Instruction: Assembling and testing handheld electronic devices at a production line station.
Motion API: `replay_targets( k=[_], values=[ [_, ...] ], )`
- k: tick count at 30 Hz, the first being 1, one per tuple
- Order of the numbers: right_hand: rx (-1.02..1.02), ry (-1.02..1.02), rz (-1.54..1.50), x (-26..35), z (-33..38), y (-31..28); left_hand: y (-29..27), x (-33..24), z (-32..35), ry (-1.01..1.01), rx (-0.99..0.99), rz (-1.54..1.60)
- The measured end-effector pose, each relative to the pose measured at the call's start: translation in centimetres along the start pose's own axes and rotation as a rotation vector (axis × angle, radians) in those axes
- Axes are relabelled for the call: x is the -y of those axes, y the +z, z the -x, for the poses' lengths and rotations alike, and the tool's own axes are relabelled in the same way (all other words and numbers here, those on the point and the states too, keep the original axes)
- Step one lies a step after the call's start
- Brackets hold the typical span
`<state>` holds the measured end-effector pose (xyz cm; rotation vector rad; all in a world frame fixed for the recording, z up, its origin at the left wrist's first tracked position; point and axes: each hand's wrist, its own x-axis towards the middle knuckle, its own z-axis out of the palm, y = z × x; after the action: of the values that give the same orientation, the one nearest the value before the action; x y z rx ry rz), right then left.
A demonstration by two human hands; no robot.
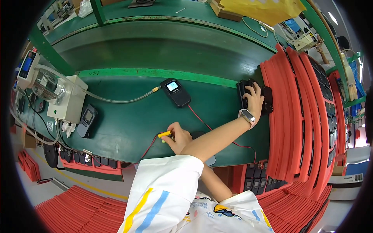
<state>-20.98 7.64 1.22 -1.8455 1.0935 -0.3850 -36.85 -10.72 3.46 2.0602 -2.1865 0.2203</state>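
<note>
My forearms cross, the left one over the right. My left hand [253,101], with a watch on its wrist, reaches to the far right of the bench. Its fingers bend over black handheld devices [243,93] standing close together by the red trays. Nearer me, my right hand [179,139] pinches a small yellow cylindrical piece [164,134]; a yellow-green bit shows below it. A red and black cable [149,146] runs up beside this piece. Beyond my hands lies a black meter [176,92] with a lit screen, joined to a clear hose [120,101] and a red wire [200,117].
A white box-shaped unit [68,101] with a clear jar [46,86] stands at the left. Another black handheld device [88,121] lies beside it. Tall stacked red trays [285,116] border the green bench [128,128] on the right. A green shelf frame [155,73] runs along the back.
</note>
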Motion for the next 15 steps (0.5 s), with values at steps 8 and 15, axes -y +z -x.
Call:
replay_targets(
  k=[8, 15],
  values=[
    [0.083, 0.155, -0.897, -0.2, 2.3, -1.4, -7.4, 9.8, 6.9, 0.067, -0.213, 1.309],
    [-0.109, 0.297, -1.126, 1.4, 3.1, -2.0, -8.2, 24.4, 23.2, -0.511, -0.408, 1.795]
  ],
)
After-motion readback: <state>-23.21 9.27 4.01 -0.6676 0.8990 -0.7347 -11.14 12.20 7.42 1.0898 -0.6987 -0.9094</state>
